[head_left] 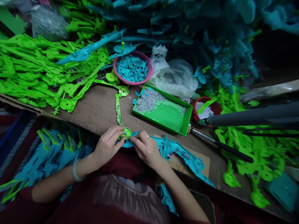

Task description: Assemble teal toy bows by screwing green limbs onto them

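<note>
The fingers (116, 133) of the left hand (107, 145) pinch the round end of a green plastic strip (118, 112), which runs away across the brown worktop (98, 109). The right hand (146, 148) has its fingers closed on a teal plastic shell (173, 149), meeting the green disc at the worktop's near edge. Behind lie a big heap of green plastic parts (30, 68), then a green tray (187, 119) half covered with small silver screws (148, 101), a pink bowl (149, 73) of teal chips, and a screwdriver (221, 145) to the right.
</note>
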A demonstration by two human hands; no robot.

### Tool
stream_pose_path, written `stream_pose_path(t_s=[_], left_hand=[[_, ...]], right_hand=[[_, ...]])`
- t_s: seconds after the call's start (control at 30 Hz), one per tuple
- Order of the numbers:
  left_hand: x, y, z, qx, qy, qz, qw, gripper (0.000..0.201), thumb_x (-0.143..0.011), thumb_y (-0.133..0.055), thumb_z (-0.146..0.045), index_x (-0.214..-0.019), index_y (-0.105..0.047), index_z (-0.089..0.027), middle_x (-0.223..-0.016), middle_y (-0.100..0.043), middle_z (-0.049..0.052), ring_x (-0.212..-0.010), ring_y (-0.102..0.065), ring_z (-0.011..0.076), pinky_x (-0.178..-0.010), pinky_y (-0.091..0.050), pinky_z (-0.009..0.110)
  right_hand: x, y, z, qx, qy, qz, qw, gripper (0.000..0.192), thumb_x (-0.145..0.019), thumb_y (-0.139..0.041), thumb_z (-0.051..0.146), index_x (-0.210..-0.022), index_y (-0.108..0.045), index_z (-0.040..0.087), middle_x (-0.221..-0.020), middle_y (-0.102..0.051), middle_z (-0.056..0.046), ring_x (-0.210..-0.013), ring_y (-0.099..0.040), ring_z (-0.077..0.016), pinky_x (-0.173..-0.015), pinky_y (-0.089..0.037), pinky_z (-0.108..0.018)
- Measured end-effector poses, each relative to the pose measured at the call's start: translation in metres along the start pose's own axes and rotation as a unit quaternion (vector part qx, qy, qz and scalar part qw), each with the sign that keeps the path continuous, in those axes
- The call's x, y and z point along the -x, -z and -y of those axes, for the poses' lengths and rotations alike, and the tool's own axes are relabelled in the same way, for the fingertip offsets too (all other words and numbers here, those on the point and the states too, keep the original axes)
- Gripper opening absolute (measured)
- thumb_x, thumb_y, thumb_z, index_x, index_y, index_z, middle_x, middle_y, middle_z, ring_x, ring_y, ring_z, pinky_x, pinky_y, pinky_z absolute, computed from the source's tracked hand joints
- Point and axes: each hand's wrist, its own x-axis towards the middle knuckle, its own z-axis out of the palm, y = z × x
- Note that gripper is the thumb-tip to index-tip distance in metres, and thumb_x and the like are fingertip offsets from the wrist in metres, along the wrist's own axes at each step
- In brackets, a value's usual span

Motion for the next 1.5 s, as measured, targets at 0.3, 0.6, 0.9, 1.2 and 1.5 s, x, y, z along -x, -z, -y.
stream_pose_path(t_s=[0.3, 0.6, 0.9, 1.2, 1.5], left_hand=[[-0.001, 0.002, -0.001, -0.036, -0.003, -0.003, 0.999, 0.015, -0.090, -0.063, -0.014, -0.104, -0.056, -0.015, -0.107, -0.068, 0.009, -0.107, -0.058, 0.0228, -0.095, -0.053, 0.042], [-0.015, 0.014, 0.003, -0.124, -0.051, 0.122, 0.983, 0.014, -0.094, -0.056, -0.020, -0.106, -0.062, -0.015, -0.099, -0.066, 0.009, -0.099, -0.056, 0.0257, -0.084, -0.054, 0.041], [-0.020, 0.014, -0.002, -0.110, -0.028, 0.150, 0.982, 0.016, -0.093, -0.054, -0.017, -0.104, -0.065, -0.014, -0.098, -0.059, 0.010, -0.097, -0.053, 0.0261, -0.084, -0.054, 0.043], [-0.014, 0.020, -0.006, -0.161, 0.010, 0.103, 0.982, 0.016, -0.088, -0.052, -0.008, -0.097, -0.064, -0.013, -0.101, -0.060, 0.012, -0.099, -0.054, 0.0280, -0.083, -0.055, 0.043], [-0.005, 0.015, -0.008, -0.133, -0.085, 0.137, 0.978, 0.021, -0.093, -0.047, -0.011, -0.106, -0.064, -0.012, -0.108, -0.064, 0.011, -0.107, -0.056, 0.0256, -0.087, -0.054, 0.039]], right_hand=[[0.001, -0.001, 0.002, 0.020, 0.013, -0.018, 1.000, 0.027, -0.097, -0.041, 0.012, -0.109, -0.066, 0.012, -0.081, -0.060, -0.008, -0.076, -0.046, -0.0187, -0.059, -0.039, -0.030], [0.000, -0.001, 0.005, 0.023, -0.010, -0.005, 1.000, 0.030, -0.098, -0.040, 0.015, -0.113, -0.065, 0.014, -0.083, -0.058, -0.009, -0.078, -0.046, -0.0202, -0.060, -0.040, -0.032], [-0.004, 0.011, -0.009, 0.066, -0.008, 0.042, 0.997, 0.030, -0.099, -0.038, 0.014, -0.105, -0.067, 0.016, -0.086, -0.054, -0.010, -0.082, -0.044, -0.0213, -0.062, -0.038, -0.032], [-0.018, 0.016, -0.013, 0.067, 0.093, 0.123, 0.986, 0.028, -0.099, -0.043, 0.020, -0.119, -0.062, 0.015, -0.089, -0.055, -0.010, -0.084, -0.046, -0.0221, -0.066, -0.039, -0.033], [-0.011, 0.012, -0.031, -0.062, 0.088, 0.080, 0.991, 0.029, -0.099, -0.035, 0.012, -0.112, -0.061, 0.014, -0.089, -0.057, -0.009, -0.081, -0.048, -0.0188, -0.068, -0.043, -0.030]])
